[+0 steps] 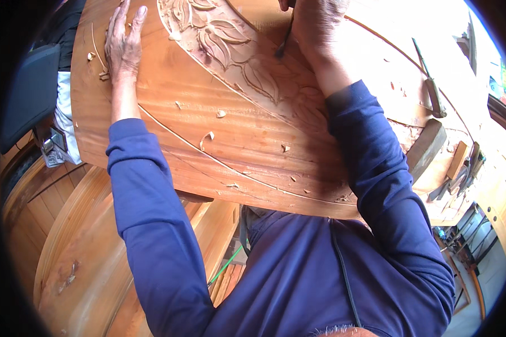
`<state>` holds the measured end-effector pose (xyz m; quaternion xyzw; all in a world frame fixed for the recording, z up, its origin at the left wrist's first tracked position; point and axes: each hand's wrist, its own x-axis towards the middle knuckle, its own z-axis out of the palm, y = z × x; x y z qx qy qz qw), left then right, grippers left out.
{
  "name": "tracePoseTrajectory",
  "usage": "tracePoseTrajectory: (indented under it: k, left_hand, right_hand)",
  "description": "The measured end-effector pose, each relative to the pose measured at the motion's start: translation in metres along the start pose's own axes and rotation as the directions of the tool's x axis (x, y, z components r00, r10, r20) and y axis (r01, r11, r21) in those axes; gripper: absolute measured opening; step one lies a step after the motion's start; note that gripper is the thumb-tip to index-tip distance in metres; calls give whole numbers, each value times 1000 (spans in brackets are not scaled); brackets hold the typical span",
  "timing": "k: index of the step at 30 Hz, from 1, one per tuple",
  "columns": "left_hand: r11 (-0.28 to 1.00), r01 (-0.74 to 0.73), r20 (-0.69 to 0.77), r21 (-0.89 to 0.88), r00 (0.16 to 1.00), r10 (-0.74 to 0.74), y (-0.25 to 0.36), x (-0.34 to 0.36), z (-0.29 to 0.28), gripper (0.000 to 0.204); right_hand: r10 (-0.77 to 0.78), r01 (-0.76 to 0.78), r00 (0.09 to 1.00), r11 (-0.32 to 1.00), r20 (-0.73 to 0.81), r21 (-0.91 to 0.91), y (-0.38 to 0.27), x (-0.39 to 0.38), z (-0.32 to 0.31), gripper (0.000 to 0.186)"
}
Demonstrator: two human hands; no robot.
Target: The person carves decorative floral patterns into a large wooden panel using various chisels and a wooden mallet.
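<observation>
A large, curved-edged wooden panel (168,84) lies before me, with carved flowers and leaves (222,42) in a band across its far part. My left hand (123,48) rests on the panel's left side, its fingers stretched out and holding nothing. Farther right, my right hand (320,25) is closed round a slim dark tool (287,36) that points down at the carved band. Its dark tip is near the carved surface; whether it touches, I cannot tell, nor is its exact kind clear. The upper edge of the view cuts off part of this hand.
Curled shavings (207,139) are scattered over the panel. To the right lie a wooden-handled chisel (434,96), a grey block (427,147), a small wooden block (458,160) and several tools (468,175). A dark chair (31,95) stands left; curved wooden pieces (84,253) lie below.
</observation>
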<state>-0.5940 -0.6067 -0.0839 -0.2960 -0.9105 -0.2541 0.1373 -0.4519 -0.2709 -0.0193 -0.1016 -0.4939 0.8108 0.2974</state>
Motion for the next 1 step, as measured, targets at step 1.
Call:
tracePoseTrajectory:
  k: [1]
  left_hand:
    - [968, 197, -8, -157, 980, -201, 51, 13, 10, 62]
  right_hand:
    - [-10, 10, 1000, 1000, 25, -21, 3, 6, -10, 60]
